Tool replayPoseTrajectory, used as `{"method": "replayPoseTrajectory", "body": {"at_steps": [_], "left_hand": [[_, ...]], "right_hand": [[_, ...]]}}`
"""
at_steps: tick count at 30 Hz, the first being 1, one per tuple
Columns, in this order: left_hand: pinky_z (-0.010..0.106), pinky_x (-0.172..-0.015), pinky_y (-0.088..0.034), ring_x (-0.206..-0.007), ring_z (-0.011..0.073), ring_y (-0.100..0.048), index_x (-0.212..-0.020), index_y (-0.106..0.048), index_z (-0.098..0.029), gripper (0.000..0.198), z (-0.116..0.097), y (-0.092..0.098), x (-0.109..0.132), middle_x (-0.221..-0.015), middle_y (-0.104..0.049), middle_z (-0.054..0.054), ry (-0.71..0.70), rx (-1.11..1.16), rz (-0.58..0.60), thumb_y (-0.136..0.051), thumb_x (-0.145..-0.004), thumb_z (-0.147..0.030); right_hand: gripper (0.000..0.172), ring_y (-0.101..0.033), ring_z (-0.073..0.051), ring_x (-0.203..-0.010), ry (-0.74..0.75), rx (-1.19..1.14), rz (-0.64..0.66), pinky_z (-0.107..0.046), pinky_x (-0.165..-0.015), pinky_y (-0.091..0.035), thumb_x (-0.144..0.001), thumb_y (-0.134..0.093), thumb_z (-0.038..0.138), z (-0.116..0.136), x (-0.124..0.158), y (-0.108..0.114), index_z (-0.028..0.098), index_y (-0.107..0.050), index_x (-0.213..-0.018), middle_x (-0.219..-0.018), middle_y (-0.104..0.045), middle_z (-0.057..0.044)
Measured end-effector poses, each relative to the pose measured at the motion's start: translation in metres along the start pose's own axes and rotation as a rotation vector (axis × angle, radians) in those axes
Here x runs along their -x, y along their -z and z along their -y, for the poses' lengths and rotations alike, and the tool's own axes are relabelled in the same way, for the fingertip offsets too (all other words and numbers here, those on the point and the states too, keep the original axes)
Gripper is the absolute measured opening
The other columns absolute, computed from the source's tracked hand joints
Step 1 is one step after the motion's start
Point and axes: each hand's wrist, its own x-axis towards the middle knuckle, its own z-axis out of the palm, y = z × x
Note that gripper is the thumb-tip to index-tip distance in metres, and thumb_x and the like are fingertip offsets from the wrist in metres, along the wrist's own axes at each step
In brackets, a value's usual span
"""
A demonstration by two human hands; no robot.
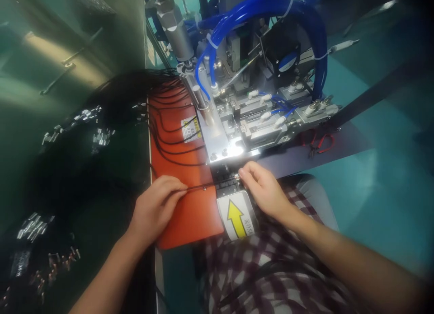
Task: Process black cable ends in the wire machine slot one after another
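A thin black cable (212, 184) runs nearly level from one hand to the other, over the near part of the orange plate (190, 214). My left hand (158, 203) pinches it between thumb and fingers at the plate's left side. At the cable's other end, my right hand (261, 185) is closed with its fingertips on a small metallic end piece (237, 176). That end lies over a dark track (225, 175) at the front of the machine (217, 138). Several other black cables (176, 162) lead across the plate into the machine.
A white label with a yellow arrow (236, 214) lies in front of the track. Thick blue hoses (264, 4) arch over the machine. Red-handled pliers (318, 144) rest at the right. Many cables with shiny ends (35, 226) are bundled on the dark left surface.
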Motion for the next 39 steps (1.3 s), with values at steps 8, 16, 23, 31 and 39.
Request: {"method": "replayPoseTrajectory", "body": {"at_steps": [8,16,23,31,39], "left_hand": [[0.039,-0.079,-0.051,-0.087,0.0229,-0.06,-0.092,-0.065,-0.017,0.015,-0.022,-0.01,0.01,-0.09,-0.067,0.008,-0.117,-0.351,-0.114,-0.051,-0.09,-0.013],[0.036,-0.088,-0.049,-0.095,0.021,-0.058,-0.106,-0.063,-0.017,0.026,-0.033,-0.029,0.028,-0.1,-0.063,0.01,-0.063,-0.317,-0.21,-0.04,-0.094,-0.011],[0.035,-0.089,-0.048,-0.097,0.0198,-0.057,-0.1,-0.065,-0.015,0.023,-0.026,-0.043,0.028,-0.1,-0.064,0.009,0.001,-0.266,-0.247,-0.043,-0.094,-0.015],[0.034,-0.084,-0.05,-0.091,0.0194,-0.058,-0.097,-0.065,-0.016,0.022,-0.024,-0.043,0.029,-0.096,-0.064,0.008,-0.056,-0.278,-0.297,-0.044,-0.092,-0.014],[0.033,-0.08,-0.055,-0.089,0.0194,-0.062,-0.097,-0.066,-0.016,0.025,-0.025,-0.038,0.03,-0.093,-0.067,0.009,-0.134,-0.298,-0.392,-0.042,-0.092,-0.012]], "right_hand": [[0.03,-0.039,-0.012,-0.057,-0.002,-0.055,0.008,-0.027,-0.057,-0.031,-0.094,-0.046,0.034,-0.001,-0.001,0.0,0.022,-0.038,-0.067,-0.06,-0.041,0.006],[0.036,-0.038,-0.01,-0.051,-0.036,-0.186,0.004,-0.025,-0.051,-0.032,-0.089,-0.051,0.046,-0.014,-0.007,-0.001,0.021,-0.042,-0.064,-0.056,-0.043,0.006],[0.05,-0.035,-0.008,-0.046,-0.224,-0.16,-0.019,-0.022,-0.045,-0.029,-0.077,-0.054,0.068,-0.051,0.044,0.031,0.02,-0.048,-0.066,-0.054,-0.043,0.006],[0.047,-0.035,-0.008,-0.04,-0.387,-0.008,0.137,-0.025,-0.045,-0.028,-0.073,-0.063,0.058,-0.117,0.099,0.046,0.021,-0.043,-0.052,-0.044,-0.041,0.007],[0.042,-0.036,-0.007,-0.039,-0.483,0.096,0.216,-0.022,-0.047,-0.031,-0.083,-0.063,0.033,-0.156,0.112,0.028,0.02,-0.039,-0.052,-0.044,-0.041,0.01]]}}
